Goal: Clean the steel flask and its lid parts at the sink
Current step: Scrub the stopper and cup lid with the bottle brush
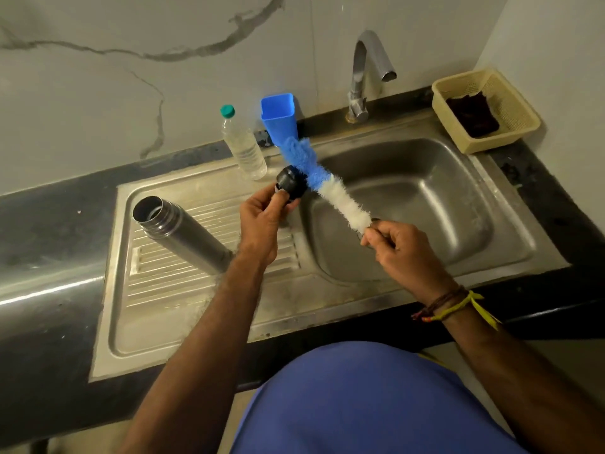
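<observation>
The steel flask [178, 232] stands open and lidless on the ribbed drainboard [157, 283], left of my arms. My left hand [262, 221] grips a dark round lid part [291, 185] above the left rim of the basin. My right hand [402, 247] holds the handle end of a bottle brush [327, 185] with blue and white bristles. The blue bristle end lies against the lid part. The brush handle is hidden inside my fist.
The steel sink basin [425, 204] lies under my right hand, with the tap [363, 73] behind it, not running. A clear plastic bottle [244, 145] and a blue holder [280, 121] stand at the back. A cream basket [484, 109] with a dark cloth sits at the right.
</observation>
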